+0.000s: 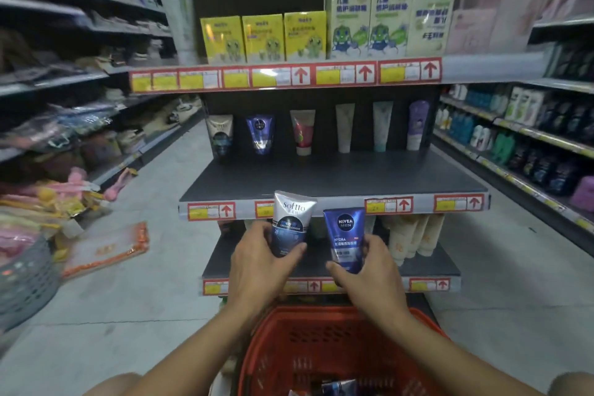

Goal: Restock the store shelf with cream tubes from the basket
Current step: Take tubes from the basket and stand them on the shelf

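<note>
Your left hand (257,259) grips the white-and-navy Softto tube (291,223) around its lower half, thumb in front, the tube tilted slightly right with its crimped end up. Just beside it, your right hand (369,267) pinches the blue Nivea Men tube (345,239) by its lower end, also crimp-up. Both tubes are glossy, flat-ended plastic, held in front of the price strip of the dark middle shelf (321,177). At the back of that shelf stand six tubes in one row, caps down, well apart from each other. Below your forearms sits the red perforated plastic basket (321,347), with more packs in its bottom, their count unclear.
</note>
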The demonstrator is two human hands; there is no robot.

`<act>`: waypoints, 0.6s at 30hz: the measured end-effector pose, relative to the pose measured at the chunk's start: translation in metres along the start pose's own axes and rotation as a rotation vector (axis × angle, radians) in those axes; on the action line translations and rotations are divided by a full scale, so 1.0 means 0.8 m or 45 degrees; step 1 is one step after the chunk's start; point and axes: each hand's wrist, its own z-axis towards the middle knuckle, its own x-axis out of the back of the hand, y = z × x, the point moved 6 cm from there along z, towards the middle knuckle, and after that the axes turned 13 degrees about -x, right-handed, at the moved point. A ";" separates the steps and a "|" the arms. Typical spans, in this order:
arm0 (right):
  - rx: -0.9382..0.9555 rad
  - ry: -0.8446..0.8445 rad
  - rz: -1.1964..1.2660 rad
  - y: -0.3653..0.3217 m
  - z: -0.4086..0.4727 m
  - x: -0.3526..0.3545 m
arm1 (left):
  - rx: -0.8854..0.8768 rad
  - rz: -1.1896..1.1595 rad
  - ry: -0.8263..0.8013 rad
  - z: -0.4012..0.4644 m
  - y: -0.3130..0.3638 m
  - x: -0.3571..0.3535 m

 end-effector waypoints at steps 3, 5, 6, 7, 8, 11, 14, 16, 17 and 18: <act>0.035 0.017 0.018 -0.031 0.015 0.004 | 0.012 -0.018 0.051 0.022 0.005 0.013; 0.065 0.026 0.043 -0.052 0.026 0.008 | 0.024 -0.039 0.068 0.035 0.007 0.018; 0.074 0.028 0.056 -0.061 0.032 0.010 | 0.023 -0.054 0.073 0.041 0.008 0.020; 0.081 0.031 0.072 -0.070 0.038 0.011 | 0.023 -0.067 0.076 0.048 0.009 0.022; 0.086 0.035 0.088 -0.077 0.044 0.013 | 0.023 -0.078 0.075 0.055 0.010 0.023; 0.109 0.059 0.116 -0.096 0.065 0.012 | -0.004 -0.066 0.087 0.076 0.011 0.025; 0.112 0.078 0.128 -0.111 0.088 0.007 | -0.024 -0.047 0.098 0.099 0.010 0.023; 0.104 0.080 0.129 -0.119 0.104 0.003 | -0.031 -0.032 0.115 0.114 0.009 0.022; 0.101 0.080 0.134 -0.123 0.112 0.001 | -0.034 -0.030 0.123 0.121 0.009 0.021; 0.100 0.085 0.143 -0.126 0.120 -0.001 | -0.036 -0.028 0.130 0.129 0.009 0.020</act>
